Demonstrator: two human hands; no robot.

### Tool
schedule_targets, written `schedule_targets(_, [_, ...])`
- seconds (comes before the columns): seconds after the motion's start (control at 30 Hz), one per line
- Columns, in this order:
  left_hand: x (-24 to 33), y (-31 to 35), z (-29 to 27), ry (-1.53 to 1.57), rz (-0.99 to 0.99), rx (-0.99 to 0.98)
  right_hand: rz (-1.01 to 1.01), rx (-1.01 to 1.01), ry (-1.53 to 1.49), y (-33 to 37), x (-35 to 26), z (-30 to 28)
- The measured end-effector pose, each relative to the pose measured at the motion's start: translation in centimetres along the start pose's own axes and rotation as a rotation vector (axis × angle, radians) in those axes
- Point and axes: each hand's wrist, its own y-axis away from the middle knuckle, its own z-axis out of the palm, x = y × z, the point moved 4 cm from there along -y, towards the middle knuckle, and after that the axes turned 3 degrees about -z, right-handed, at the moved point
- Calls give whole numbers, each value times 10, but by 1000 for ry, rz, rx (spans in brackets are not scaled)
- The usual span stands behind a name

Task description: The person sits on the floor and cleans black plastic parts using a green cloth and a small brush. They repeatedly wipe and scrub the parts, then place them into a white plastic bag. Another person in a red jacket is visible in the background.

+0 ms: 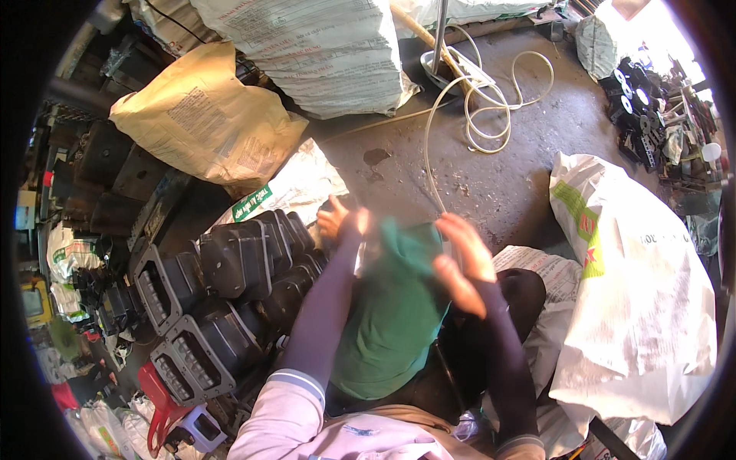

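Observation:
A dark green cloth [395, 330] lies over my lap, its far end blurred between my hands. My left hand [341, 221] is beyond the black housings, beside a white sack on the floor, with its fingers apart. Something small and dark shows right at those fingers; I cannot make out what it is. To the right, my right hand [466, 264] hovers at the edge of the green cloth, fingers stretched out and smeared by motion, with nothing visible in it. Several black lamp-like housings [238, 257] with grey frames are stacked left of my left forearm.
A tan paper sack [207, 123] and a large white sack [307, 54] stand at the far left. A pale hose [491, 138] coils on the grey floor [383, 169]. Another white sack [636, 299] stands at right, with black parts [636, 115] behind. A red plastic piece [161, 406] lies lower left.

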Motion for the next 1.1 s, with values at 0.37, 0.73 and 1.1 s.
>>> schedule_targets(0.37, [-48, -27, 85, -176, 64, 120, 160, -96, -64, 1, 10, 30])
schedule_targets(0.73, [-51, -30, 82, -127, -76, 16, 159, -42, -87, 4, 12, 31])
schedule_targets(1.1, [-65, 20, 91, 488, -336, 253, 209, -28, -173, 11, 15, 31])
